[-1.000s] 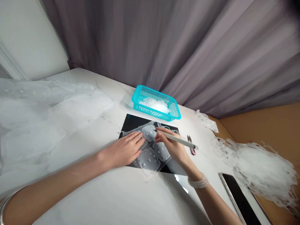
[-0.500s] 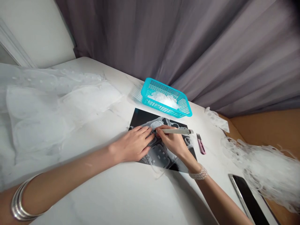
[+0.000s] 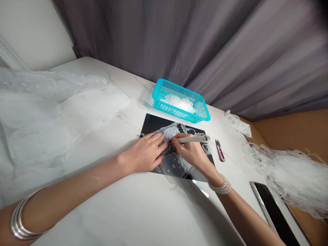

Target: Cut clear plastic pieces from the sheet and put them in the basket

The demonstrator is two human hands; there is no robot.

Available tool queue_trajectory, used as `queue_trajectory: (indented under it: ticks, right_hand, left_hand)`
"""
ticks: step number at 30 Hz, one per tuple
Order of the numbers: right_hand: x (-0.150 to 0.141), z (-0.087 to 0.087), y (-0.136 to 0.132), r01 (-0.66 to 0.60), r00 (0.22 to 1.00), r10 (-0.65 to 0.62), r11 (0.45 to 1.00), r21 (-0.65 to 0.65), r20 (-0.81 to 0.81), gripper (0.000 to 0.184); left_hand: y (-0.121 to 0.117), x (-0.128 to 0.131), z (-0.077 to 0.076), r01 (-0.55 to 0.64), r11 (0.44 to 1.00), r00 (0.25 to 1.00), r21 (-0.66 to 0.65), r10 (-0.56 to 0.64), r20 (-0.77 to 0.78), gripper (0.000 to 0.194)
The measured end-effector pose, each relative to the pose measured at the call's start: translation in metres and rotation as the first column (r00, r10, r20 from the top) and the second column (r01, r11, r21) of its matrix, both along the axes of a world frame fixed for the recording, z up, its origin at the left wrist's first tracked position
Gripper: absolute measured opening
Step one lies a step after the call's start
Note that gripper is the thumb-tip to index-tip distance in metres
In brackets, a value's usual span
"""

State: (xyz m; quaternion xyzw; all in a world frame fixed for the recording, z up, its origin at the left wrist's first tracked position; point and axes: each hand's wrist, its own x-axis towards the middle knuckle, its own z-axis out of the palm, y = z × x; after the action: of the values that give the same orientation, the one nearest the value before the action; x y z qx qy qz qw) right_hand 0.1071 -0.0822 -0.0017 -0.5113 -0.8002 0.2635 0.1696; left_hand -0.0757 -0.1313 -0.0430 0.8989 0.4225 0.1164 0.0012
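A translucent white sheet with cut-out shapes point(image 3: 175, 164) lies on a black board point(image 3: 155, 122) on the white table. My left hand point(image 3: 146, 152) rests flat over the left part of the sheet and board, fingers stretched out and slightly apart. In a pen grip, my right hand point(image 3: 191, 150) holds a pale pen-shaped tool point(image 3: 193, 139), its rear end pointing right. The tool's tip is down at the sheet, close to my left fingertips, and too small to make out clearly.
Behind the board stands a turquoise basket point(image 3: 179, 114) with white pieces point(image 3: 179, 103). Pink thread snips point(image 3: 220, 151) lie to the right, near a phone point(image 3: 274, 213) and a heap of white stringy scraps point(image 3: 294, 177). Translucent sheets point(image 3: 38, 119) cover the left side. A grey curtain point(image 3: 153, 37) hangs behind.
The whole view has shifted slightly, so things sit a little higher in the picture. My right hand and the tool have moved slightly right; my left hand stays on the sheet.
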Motion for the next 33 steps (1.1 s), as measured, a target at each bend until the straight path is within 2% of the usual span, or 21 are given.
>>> queue_trajectory:
  ticks: [3, 6, 9, 12, 17, 21, 28, 30, 32, 33]
  right_hand:
    - [0.001, -0.001, -0.003, -0.033, 0.999, 0.031, 0.998, 0.056, 0.028, 0.027]
    - [0.002, -0.012, -0.003, -0.094, 0.995, 0.085, 0.978, 0.187, 0.051, 0.029]
    - [0.003, -0.027, -0.004, -0.180, 0.983, 0.152, 0.919, 0.351, 0.107, 0.027]
    - [0.003, -0.036, -0.008, -0.264, 0.962, 0.198, 0.861, 0.436, 0.191, 0.024]
    - [-0.001, -0.037, -0.014, -0.296, 0.939, 0.162, 0.831, 0.470, 0.303, 0.023]
    - [-0.006, -0.039, -0.014, -0.311, 0.897, 0.103, 0.838, 0.449, 0.431, 0.021]
    - [-0.008, -0.038, -0.016, -0.368, 0.873, 0.154, 0.830, 0.419, 0.462, 0.029]
    - [-0.006, -0.041, -0.012, -0.342, 0.919, 0.210, 0.844, 0.413, 0.333, 0.030]
    - [0.003, -0.044, -0.004, -0.172, 0.982, 0.188, 0.899, 0.404, -0.001, 0.027]
    - [0.012, -0.045, 0.002, -0.057, 0.975, 0.133, 0.924, 0.379, -0.178, 0.026]
  left_hand:
    - [0.001, -0.001, -0.001, 0.010, 1.000, 1.000, -0.002, -0.010, 0.011, 0.045]
    - [0.002, -0.002, -0.003, 0.015, 1.000, 0.999, -0.015, -0.015, 0.032, 0.046]
    - [0.002, -0.002, -0.003, 0.017, 1.000, 1.000, -0.026, -0.016, 0.025, 0.048]
    - [0.000, -0.002, -0.004, 0.009, 0.999, 1.000, -0.036, -0.008, 0.002, 0.050]
    - [-0.001, -0.004, -0.009, -0.006, 0.999, 1.000, -0.041, 0.006, 0.003, 0.053]
    - [-0.001, -0.005, -0.013, -0.011, 0.999, 1.000, -0.044, 0.012, 0.008, 0.054]
    - [0.000, -0.010, -0.021, -0.007, 0.999, 0.997, -0.045, 0.011, 0.077, 0.054]
    - [0.000, -0.011, -0.023, -0.009, 0.999, 0.996, -0.042, 0.013, 0.087, 0.055]
    - [0.000, -0.013, -0.023, -0.008, 0.999, 0.997, -0.039, 0.011, 0.080, 0.056]
    - [-0.001, -0.013, -0.023, -0.007, 0.999, 0.997, -0.039, 0.009, 0.076, 0.056]
